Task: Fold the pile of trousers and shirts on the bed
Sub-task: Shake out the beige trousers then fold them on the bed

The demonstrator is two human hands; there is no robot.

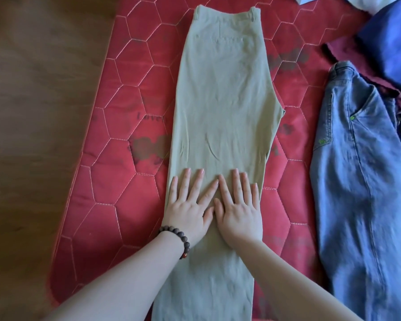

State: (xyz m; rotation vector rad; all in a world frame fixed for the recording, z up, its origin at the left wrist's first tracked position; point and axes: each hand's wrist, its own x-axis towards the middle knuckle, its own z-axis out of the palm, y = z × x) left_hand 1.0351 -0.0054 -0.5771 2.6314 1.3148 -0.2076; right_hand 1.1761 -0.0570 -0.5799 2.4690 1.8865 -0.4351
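Trouser hems (pixel 202 304) cut off below frame.

Two bare forearms, no sleeves in view. Left hand (pixel 188 210) and right hand (pixel 240 214) without rings or gloves, nails short and unpainted. On the left wrist, a bracelet (pixel 180 239) of round dark brown beads with one reddish bead.
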